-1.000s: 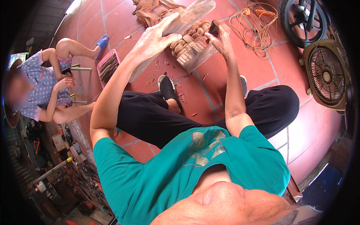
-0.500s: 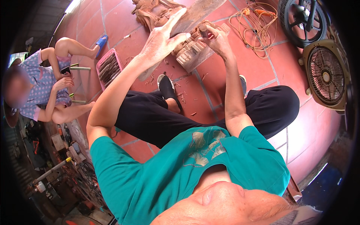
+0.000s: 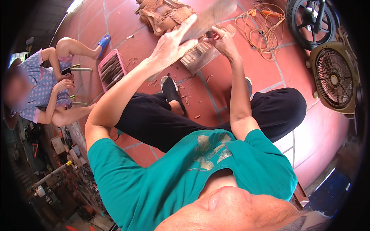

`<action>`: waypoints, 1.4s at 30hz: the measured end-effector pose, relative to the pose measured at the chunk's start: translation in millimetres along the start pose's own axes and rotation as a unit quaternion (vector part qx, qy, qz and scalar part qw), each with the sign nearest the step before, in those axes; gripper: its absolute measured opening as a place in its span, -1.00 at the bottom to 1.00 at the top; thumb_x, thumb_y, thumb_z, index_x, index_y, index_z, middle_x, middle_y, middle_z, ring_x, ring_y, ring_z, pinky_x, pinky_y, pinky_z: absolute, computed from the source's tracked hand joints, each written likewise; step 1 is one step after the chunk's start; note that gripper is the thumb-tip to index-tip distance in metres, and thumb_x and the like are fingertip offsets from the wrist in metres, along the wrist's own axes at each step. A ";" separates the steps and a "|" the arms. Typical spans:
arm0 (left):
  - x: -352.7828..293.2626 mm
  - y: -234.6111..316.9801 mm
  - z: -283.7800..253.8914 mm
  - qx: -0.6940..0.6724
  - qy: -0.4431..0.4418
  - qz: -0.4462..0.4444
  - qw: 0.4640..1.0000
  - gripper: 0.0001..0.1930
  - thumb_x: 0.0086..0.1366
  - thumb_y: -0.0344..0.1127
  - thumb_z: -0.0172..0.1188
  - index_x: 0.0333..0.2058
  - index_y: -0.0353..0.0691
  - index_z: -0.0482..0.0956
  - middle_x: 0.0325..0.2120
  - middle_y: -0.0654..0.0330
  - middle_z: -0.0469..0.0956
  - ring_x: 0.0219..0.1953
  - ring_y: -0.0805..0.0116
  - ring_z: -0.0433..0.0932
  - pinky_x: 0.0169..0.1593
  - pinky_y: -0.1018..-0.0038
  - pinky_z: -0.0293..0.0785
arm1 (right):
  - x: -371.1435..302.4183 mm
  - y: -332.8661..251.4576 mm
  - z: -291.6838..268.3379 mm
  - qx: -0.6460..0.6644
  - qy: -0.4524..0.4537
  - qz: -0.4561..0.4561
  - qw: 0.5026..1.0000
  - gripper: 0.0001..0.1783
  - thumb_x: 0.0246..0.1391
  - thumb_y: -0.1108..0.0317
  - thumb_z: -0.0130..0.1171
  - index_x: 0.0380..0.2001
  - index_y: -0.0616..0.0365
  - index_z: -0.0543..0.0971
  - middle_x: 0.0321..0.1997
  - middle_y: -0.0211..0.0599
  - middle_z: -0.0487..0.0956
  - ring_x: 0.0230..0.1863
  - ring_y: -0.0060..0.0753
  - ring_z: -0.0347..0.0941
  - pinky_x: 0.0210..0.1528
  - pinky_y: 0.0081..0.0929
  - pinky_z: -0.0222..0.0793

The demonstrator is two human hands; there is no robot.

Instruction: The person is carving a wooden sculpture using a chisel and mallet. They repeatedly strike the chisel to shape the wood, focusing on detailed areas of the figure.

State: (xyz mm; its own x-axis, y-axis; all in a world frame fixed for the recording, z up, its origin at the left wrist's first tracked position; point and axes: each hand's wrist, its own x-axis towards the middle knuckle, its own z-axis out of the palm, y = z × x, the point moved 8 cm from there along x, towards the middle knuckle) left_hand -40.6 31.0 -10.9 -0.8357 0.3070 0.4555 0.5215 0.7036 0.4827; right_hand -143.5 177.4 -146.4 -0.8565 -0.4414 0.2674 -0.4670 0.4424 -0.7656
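Observation:
My left hand (image 3: 169,48) grips a flat wooden board (image 3: 216,15), index finger stretched along it; the board is blurred and raised beside the carving. In my right hand (image 3: 224,41) is the short dark handle of what looks like a chisel (image 3: 210,34), held upright between closed fingers; its lower end is hidden. Beneath it lies a carved wooden block (image 3: 198,57) on the floor in front of me, partly covered by the board and hands. A larger reddish-brown wood carving (image 3: 160,17) lies just beyond, near my left fingertips.
A pink basket (image 3: 122,63) of wooden-handled tools stands left, beside a seated person (image 3: 46,86) holding a phone. Wood chips (image 3: 185,101) litter the tiles near my foot. A coiled orange cord (image 3: 256,36), a wheel (image 3: 310,23) and a box fan (image 3: 334,79) are right.
The board in my left hand has tilted and shifted up and away from the handle in my right hand. My right hand stays almost in place.

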 end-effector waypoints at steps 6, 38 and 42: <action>-4.5 -33.2 8.2 -0.073 -0.145 -0.227 0.960 -0.26 0.31 -0.10 0.28 0.39 0.00 0.17 0.23 -0.13 0.39 0.22 -0.05 0.46 0.24 0.20 0.38 | -0.7 32.1 -4.9 0.193 0.091 0.042 0.976 -0.59 -0.07 0.25 0.49 -0.16 0.16 0.61 -0.31 -0.22 0.67 -0.35 -0.35 0.60 -0.26 -0.37 0.52; 11.5 -25.8 10.5 -0.016 -0.146 -0.167 0.975 -0.26 0.28 -0.13 0.26 0.39 -0.01 0.16 -0.10 -0.19 0.54 -0.07 -0.08 0.56 0.05 0.18 0.46 | -4.7 10.4 -9.2 0.056 0.068 0.057 0.995 -0.61 -0.03 0.17 0.44 -0.17 0.05 0.57 -0.30 -0.29 0.67 -0.27 -0.23 0.64 -0.22 -0.26 0.49; 16.8 -0.8 -10.6 -0.048 -0.010 -0.058 0.997 -0.25 0.28 -0.11 0.24 0.40 0.00 0.15 -0.21 -0.24 0.62 -0.23 -0.11 0.66 -0.04 0.15 0.52 | -4.2 10.2 -8.8 0.040 0.073 0.049 0.995 -0.60 -0.04 0.17 0.44 -0.15 0.03 0.58 -0.32 -0.28 0.68 -0.28 -0.22 0.64 -0.22 -0.26 0.50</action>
State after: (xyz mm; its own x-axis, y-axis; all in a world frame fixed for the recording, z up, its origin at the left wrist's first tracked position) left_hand -53.2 28.8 4.3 -0.8940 0.2400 0.3783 0.4344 0.6709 0.6010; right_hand -146.6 190.6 -150.2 -0.9226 -0.2783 0.2671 -0.3658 0.4120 -0.8345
